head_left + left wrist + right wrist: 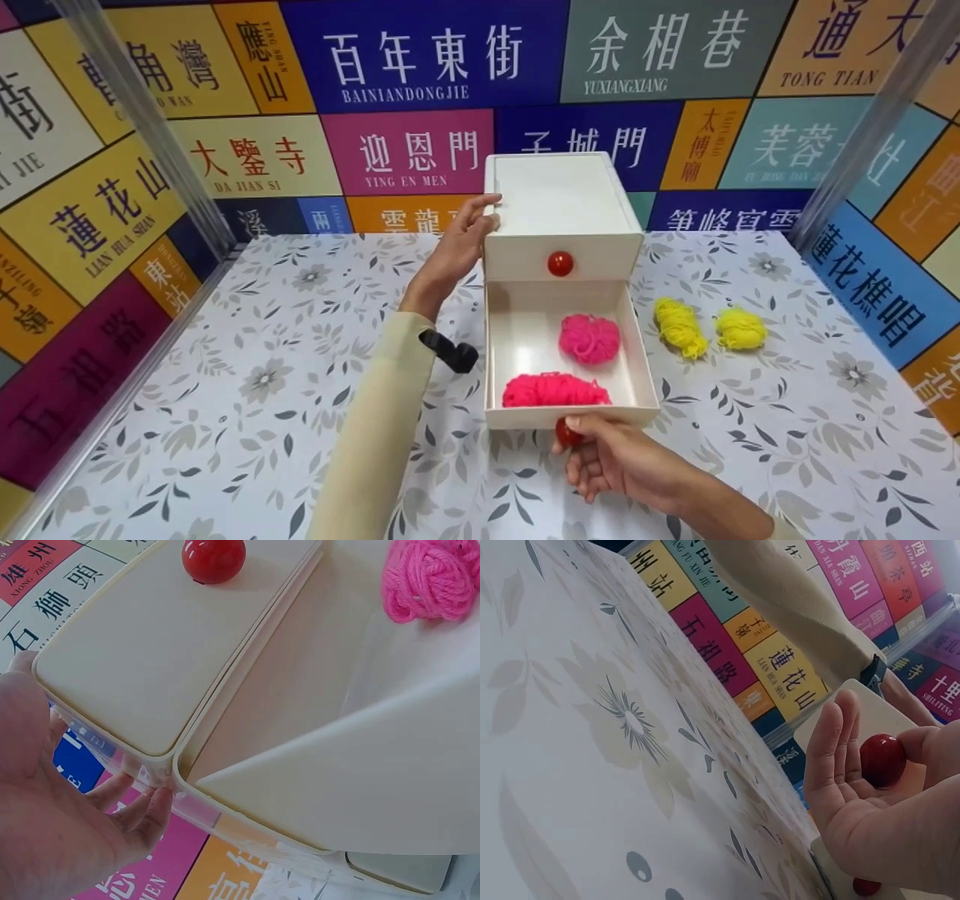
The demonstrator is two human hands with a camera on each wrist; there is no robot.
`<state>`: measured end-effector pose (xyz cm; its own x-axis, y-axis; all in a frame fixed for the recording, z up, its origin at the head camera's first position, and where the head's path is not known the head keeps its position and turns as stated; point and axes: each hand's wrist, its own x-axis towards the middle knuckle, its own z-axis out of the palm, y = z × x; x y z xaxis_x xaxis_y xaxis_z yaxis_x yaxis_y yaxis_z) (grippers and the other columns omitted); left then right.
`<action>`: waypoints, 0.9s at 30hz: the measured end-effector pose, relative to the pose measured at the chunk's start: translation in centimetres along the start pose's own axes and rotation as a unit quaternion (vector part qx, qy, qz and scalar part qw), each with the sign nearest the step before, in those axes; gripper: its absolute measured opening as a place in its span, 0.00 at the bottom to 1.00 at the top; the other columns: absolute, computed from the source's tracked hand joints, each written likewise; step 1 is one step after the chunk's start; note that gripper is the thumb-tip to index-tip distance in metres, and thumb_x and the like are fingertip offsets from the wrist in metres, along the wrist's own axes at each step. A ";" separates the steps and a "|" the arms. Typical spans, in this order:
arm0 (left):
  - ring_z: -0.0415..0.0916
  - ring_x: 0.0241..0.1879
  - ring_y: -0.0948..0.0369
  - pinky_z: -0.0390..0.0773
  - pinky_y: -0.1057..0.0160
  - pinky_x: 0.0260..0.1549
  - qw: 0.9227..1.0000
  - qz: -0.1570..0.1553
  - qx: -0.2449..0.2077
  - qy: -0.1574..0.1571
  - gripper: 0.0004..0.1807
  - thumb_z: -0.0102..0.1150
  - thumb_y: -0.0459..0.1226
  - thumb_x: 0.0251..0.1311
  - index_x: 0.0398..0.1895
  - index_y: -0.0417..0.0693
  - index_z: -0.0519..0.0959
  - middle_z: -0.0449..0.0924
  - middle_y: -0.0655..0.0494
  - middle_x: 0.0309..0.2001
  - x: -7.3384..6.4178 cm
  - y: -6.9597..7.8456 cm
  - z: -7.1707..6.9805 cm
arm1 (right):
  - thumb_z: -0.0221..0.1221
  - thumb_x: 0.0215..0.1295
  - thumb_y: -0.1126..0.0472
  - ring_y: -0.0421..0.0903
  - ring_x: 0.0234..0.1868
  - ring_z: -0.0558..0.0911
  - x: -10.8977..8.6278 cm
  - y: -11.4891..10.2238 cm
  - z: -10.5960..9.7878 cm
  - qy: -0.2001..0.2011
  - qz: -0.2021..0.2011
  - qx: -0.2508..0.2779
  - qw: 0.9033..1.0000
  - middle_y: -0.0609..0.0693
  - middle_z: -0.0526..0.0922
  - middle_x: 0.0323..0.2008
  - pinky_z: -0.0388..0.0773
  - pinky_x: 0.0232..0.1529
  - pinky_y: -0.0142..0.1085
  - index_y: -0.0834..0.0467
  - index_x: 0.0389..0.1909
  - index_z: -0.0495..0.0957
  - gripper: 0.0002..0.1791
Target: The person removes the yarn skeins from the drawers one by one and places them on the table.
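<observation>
A white two-drawer box (pixel 559 195) has its upper drawer closed and its lower drawer (pixel 517 330) pulled far out. Inside that drawer lie a round magenta yarn ball (pixel 590 339) and a longer hot-pink yarn bundle (pixel 555 390) by the front wall. My right hand (pixel 626 457) pinches the lower drawer's red knob (pixel 883 760) between thumb and fingers. Against the box's left side rests my left hand (pixel 461 244), with fingertips at the top edge. In the left wrist view, this hand's fingers (pixel 135 814) touch the clear side wall.
Two yellow yarn bundles, a longer one (pixel 679 328) and a rounder one (pixel 741 328), lie on the table right of the drawer. A leaf-patterned cloth (pixel 247 420) covers the table. Behind stands a wall of coloured sign panels (pixel 420 56), with clear posts at both sides.
</observation>
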<state>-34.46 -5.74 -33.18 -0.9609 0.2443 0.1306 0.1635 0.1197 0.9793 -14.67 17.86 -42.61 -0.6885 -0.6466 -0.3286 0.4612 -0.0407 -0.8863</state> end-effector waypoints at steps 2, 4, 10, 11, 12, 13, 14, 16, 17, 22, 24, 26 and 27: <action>0.71 0.62 0.51 0.70 0.50 0.67 1.000 0.000 0.003 0.000 0.22 0.42 0.41 0.77 0.71 0.58 0.66 0.65 0.44 0.69 0.0 0.0 0.0 | 0.46 0.77 0.47 0.39 0.27 0.80 0.0 0.1 0.0 0.000 -0.001 0.001 1.000 0.47 0.82 0.28 0.82 0.33 0.31 0.60 0.45 0.75 0.20; 0.71 0.62 0.50 0.70 0.50 0.67 1.000 0.000 0.005 0.000 0.22 0.42 0.42 0.77 0.71 0.58 0.66 0.66 0.44 0.69 0.0 0.0 -0.1 | 0.46 0.77 0.47 0.39 0.27 0.80 0.0 0.1 0.0 -0.002 -0.001 0.004 1.000 0.47 0.82 0.28 0.82 0.33 0.31 0.60 0.45 0.75 0.20; 0.71 0.61 0.50 0.71 0.50 0.66 1.000 -0.003 0.008 0.000 0.22 0.42 0.42 0.77 0.71 0.58 0.65 0.66 0.43 0.68 0.0 0.0 -0.1 | 0.46 0.77 0.48 0.39 0.27 0.80 -0.2 0.2 0.1 -0.006 0.010 0.006 1.000 0.47 0.82 0.28 0.82 0.33 0.30 0.60 0.45 0.75 0.20; 0.71 0.61 0.50 0.71 0.50 0.66 1.000 -0.003 0.008 0.000 0.22 0.42 0.42 0.77 0.71 0.58 0.65 0.66 0.43 0.68 0.0 0.0 0.0 | 0.46 0.77 0.48 0.39 0.27 0.80 -0.2 0.3 0.1 -0.006 0.011 0.006 1.000 0.47 0.82 0.28 0.81 0.33 0.30 0.60 0.45 0.75 0.20; 0.72 0.61 0.50 0.71 0.50 0.66 1.000 -0.003 0.008 0.000 0.22 0.42 0.42 0.77 0.71 0.58 0.66 0.66 0.43 0.68 0.0 0.0 0.0 | 0.46 0.77 0.47 0.39 0.27 0.80 -0.2 0.3 0.0 -0.005 0.013 0.006 1.000 0.47 0.82 0.28 0.81 0.33 0.31 0.60 0.46 0.75 0.20; 0.72 0.61 0.50 0.71 0.50 0.66 1.000 -0.002 0.007 0.001 0.22 0.42 0.42 0.77 0.71 0.58 0.66 0.66 0.44 0.69 0.0 0.1 0.0 | 0.46 0.76 0.47 0.39 0.27 0.80 -0.2 0.3 0.0 -0.004 0.014 0.006 1.000 0.47 0.82 0.28 0.81 0.33 0.31 0.61 0.46 0.76 0.20; 0.72 0.61 0.50 0.71 0.50 0.66 1.000 -0.001 0.007 0.001 0.22 0.42 0.42 0.77 0.71 0.58 0.66 0.66 0.44 0.69 0.0 0.1 0.0 | 0.46 0.76 0.47 0.39 0.27 0.80 -0.2 0.3 0.0 -0.003 0.014 0.005 1.000 0.47 0.82 0.28 0.81 0.33 0.31 0.61 0.46 0.76 0.21; 0.72 0.61 0.50 0.72 0.50 0.66 1.000 0.001 0.003 0.000 0.22 0.42 0.41 0.77 0.71 0.57 0.65 0.66 0.43 0.69 0.1 0.0 0.0 | 0.46 0.77 0.47 0.39 0.27 0.80 -0.2 0.3 0.0 -0.004 0.013 0.002 1.000 0.47 0.83 0.28 0.81 0.33 0.31 0.61 0.46 0.76 0.21; 0.72 0.61 0.50 0.72 0.51 0.66 1.000 0.001 0.001 -0.001 0.22 0.42 0.41 0.77 0.71 0.57 0.65 0.66 0.43 0.69 0.0 0.0 0.0 | 0.45 0.77 0.47 0.39 0.27 0.80 -0.2 0.3 0.0 -0.006 0.011 0.001 1.000 0.47 0.83 0.28 0.81 0.32 0.30 0.61 0.45 0.76 0.22; 0.70 0.61 0.51 0.72 0.51 0.65 1.000 0.000 -0.013 -0.006 0.22 0.41 0.40 0.77 0.72 0.56 0.65 0.67 0.42 0.67 0.0 0.0 0.0 | 0.41 0.78 0.44 0.39 0.25 0.81 -0.3 0.6 0.0 -0.032 0.016 -0.017 0.999 0.46 0.84 0.26 0.81 0.29 0.30 0.59 0.38 0.78 0.26; 0.70 0.61 0.51 0.72 0.51 0.65 1.000 0.000 -0.011 -0.004 0.22 0.41 0.40 0.77 0.72 0.56 0.65 0.67 0.43 0.67 0.0 0.0 0.0 | 0.38 0.78 0.41 0.38 0.25 0.82 -0.5 0.6 0.1 -0.048 0.032 -0.027 0.998 0.46 0.85 0.25 0.81 0.28 0.30 0.58 0.36 0.79 0.29; 0.70 0.61 0.51 0.72 0.51 0.65 1.000 0.000 -0.010 -0.004 0.22 0.41 0.40 0.77 0.71 0.56 0.65 0.67 0.43 0.67 0.0 0.0 0.0 | 0.36 0.78 0.39 0.38 0.24 0.83 -0.7 0.5 0.4 -0.063 0.044 -0.044 0.996 0.45 0.85 0.24 0.81 0.28 0.30 0.57 0.34 0.80 0.32; 0.71 0.61 0.51 0.72 0.51 0.65 1.000 0.000 -0.011 -0.003 0.22 0.41 0.40 0.77 0.71 0.56 0.65 0.67 0.43 0.67 0.0 0.0 0.0 | 0.36 0.78 0.39 0.37 0.24 0.83 -0.8 0.4 0.5 -0.070 0.046 -0.054 0.995 0.45 0.85 0.24 0.81 0.28 0.29 0.57 0.34 0.80 0.32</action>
<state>-34.49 -5.71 -33.15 -0.9592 0.2509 0.1301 0.1591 0.0989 0.9823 -13.71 17.98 -42.54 -0.5576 -0.7437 -0.3688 0.4517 0.1010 -0.8864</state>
